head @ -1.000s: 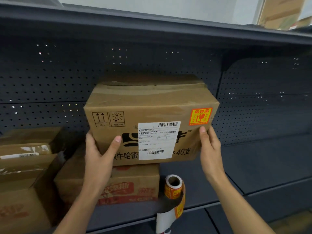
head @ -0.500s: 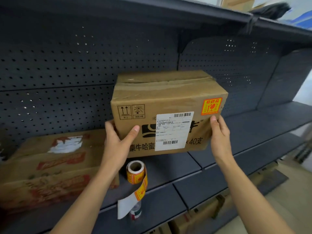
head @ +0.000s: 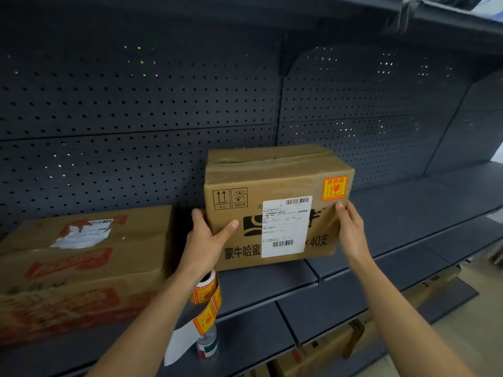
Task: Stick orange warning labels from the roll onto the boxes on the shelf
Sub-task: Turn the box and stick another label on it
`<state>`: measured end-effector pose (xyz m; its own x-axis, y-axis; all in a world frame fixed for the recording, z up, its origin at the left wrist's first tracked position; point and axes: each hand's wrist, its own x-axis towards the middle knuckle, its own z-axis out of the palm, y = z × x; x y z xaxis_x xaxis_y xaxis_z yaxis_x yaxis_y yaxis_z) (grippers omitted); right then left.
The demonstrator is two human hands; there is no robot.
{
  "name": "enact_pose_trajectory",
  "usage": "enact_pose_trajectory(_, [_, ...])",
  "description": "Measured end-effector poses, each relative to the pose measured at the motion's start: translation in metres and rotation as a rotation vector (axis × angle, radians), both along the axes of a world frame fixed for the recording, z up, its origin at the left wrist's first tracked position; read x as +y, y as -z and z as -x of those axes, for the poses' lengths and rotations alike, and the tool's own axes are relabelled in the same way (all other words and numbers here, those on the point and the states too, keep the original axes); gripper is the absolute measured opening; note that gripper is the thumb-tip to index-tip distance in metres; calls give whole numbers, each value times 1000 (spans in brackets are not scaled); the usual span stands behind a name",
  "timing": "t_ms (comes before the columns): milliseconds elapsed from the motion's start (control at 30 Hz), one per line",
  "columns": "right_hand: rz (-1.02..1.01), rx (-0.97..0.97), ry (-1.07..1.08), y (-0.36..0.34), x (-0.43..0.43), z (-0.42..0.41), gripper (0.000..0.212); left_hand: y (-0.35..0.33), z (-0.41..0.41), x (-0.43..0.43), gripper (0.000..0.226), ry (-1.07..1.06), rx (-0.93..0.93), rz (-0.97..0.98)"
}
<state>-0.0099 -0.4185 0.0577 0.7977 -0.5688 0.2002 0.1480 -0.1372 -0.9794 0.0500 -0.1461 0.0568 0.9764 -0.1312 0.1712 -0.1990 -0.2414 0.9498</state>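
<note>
The label roll (head: pixel 205 291) stands on its side on the shelf (head: pixel 408 240) at about 7 o'clock, just under the left wrist. No hand holds it. Its loose strip (head: pixel 206 319) hangs over the shelf edge, with at least two orange labels showing on it.

Far left, at 9 o'clock, is a red-printed carton (head: pixel 81 268), closed, with a torn white sticker on top. I cannot tell whether it is one box or two stacked.

Below the strip, at 6 o'clock, one clear bottle (head: pixel 208 345) stands on the lower level.

The left hand (head: pixel 208 240) grasps the brown carton (head: pixel 272 186) at its left front corner, thumb across the front and fingers round the side. The carton is taped closed, so its contents are hidden, and its base meets the shelf. It carries one white shipping label (head: pixel 284 227) and one orange warning label (head: pixel 334 188) at its upper right corner.

The right hand (head: pixel 352 232) lies flat against the carton's right edge, fingers straight.

At 5 o'clock, more cardboard boxes (head: pixel 326 349) sit below the shelf; their count is unclear.
</note>
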Motion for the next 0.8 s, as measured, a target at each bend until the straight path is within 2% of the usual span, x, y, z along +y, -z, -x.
enact_pose_trajectory(400, [-44, 65, -2, 25, -31, -54, 35, 5, -23, -14, 50, -35, 27, -31])
enact_pose_trajectory(567, [-40, 28, 7, 20, -33, -64, 24, 4, -28, -18, 51, -31, 24, -58])
enact_pose_trajectory(800, [-16, 11, 39, 18, -46, -74, 23, -1, -33, -24, 51, -39, 21, -70])
